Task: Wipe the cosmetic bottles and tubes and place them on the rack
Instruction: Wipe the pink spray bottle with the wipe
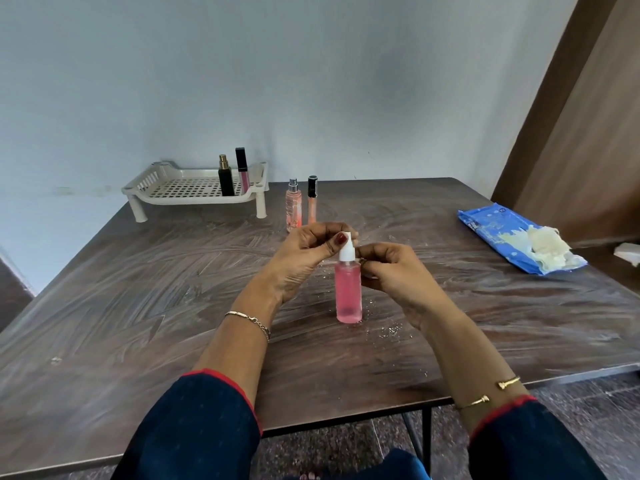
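On the smeared wooden table (138, 306) your pink spray bottle (348, 292) stands upright. Your left hand (304, 258) pinches its white nozzle; your right hand (394, 271) curls at the neck, grip unclear. With the base unheld, a sideways tug could topple it, well short of the rack (180, 188).

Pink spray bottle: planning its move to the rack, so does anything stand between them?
Nothing directly. A peach bottle and a gloss tube stand beside the path, just right of the rack.
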